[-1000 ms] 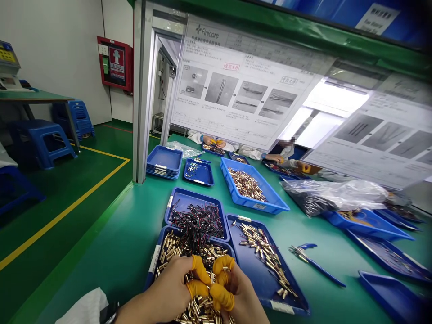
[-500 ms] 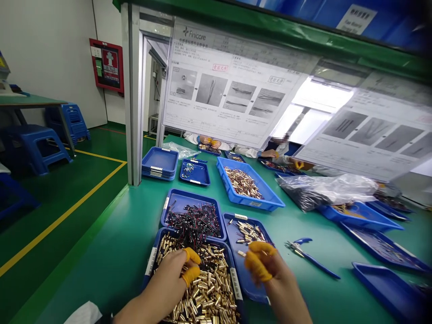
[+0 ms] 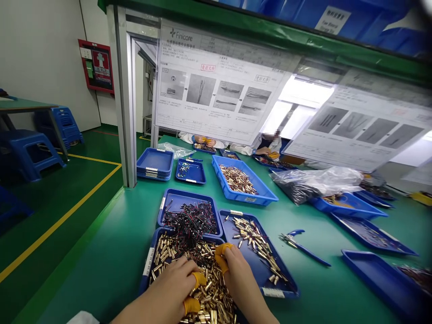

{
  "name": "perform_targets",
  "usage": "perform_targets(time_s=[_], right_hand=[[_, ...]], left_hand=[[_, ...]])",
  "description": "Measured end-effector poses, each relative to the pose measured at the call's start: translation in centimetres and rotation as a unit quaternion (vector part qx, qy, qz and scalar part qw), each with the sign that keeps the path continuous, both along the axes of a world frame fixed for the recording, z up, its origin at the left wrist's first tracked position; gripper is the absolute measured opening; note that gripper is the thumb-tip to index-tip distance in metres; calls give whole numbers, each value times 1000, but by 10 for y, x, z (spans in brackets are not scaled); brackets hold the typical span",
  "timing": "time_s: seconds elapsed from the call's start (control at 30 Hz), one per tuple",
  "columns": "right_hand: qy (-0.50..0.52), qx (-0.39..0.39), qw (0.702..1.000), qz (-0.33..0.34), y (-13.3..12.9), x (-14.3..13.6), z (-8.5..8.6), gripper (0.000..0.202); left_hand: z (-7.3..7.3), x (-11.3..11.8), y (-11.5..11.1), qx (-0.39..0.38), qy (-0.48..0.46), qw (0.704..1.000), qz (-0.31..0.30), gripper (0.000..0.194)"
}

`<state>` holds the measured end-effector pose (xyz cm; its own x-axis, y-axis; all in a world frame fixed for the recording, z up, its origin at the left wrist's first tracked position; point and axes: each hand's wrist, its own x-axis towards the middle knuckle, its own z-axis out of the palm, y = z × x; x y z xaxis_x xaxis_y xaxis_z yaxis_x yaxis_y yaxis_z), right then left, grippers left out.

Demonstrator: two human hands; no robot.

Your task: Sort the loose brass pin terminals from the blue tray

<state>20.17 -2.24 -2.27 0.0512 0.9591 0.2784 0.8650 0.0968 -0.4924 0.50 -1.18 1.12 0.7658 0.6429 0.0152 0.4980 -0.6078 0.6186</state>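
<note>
My left hand (image 3: 180,285), with yellow finger covers, is over the tray of brass pieces (image 3: 216,299); its thumb and forefinger are apart and nothing shows between them. My right hand (image 3: 232,267), also with yellow covers, reaches into the same tray at its right side, fingertips bent down and close together; what they hold, if anything, is hidden. Behind lies a blue tray of dark wired parts (image 3: 192,216), some spilling onto the brass. To the right, a blue tray (image 3: 236,243) bears brass-tipped pieces.
Blue-handled pliers (image 3: 305,247) lie right of the trays. Further back are a large blue bin (image 3: 265,191), stacked trays (image 3: 154,164), a small tray (image 3: 191,173) and a plastic bag (image 3: 320,182). Instruction sheets (image 3: 216,108) hang above. Other people's hands work across the table.
My right hand has moved left from over the right tray to the brass pieces, uncovering that tray's contents. My left hand has shifted slightly, and the view has turned a little right.
</note>
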Motion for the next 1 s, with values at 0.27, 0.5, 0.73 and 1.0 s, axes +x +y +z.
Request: perform_targets(time_s=[0.27, 0.5, 0.73, 1.0], right_hand=[[258, -42, 965, 6, -13, 1, 19, 16], [424, -143, 894, 36, -24, -34, 19, 25], [318, -118, 938, 76, -27, -36, 12, 18], [547, -171, 811, 116, -28, -45, 27, 35]], left_hand=[[-24, 4, 2, -72, -60, 995, 43, 27], [-7, 8, 7, -170, -233, 939, 188, 18], [-6, 10, 4, -152, -203, 946, 203, 17], [-10, 12, 3, -229, -309, 902, 196, 11]])
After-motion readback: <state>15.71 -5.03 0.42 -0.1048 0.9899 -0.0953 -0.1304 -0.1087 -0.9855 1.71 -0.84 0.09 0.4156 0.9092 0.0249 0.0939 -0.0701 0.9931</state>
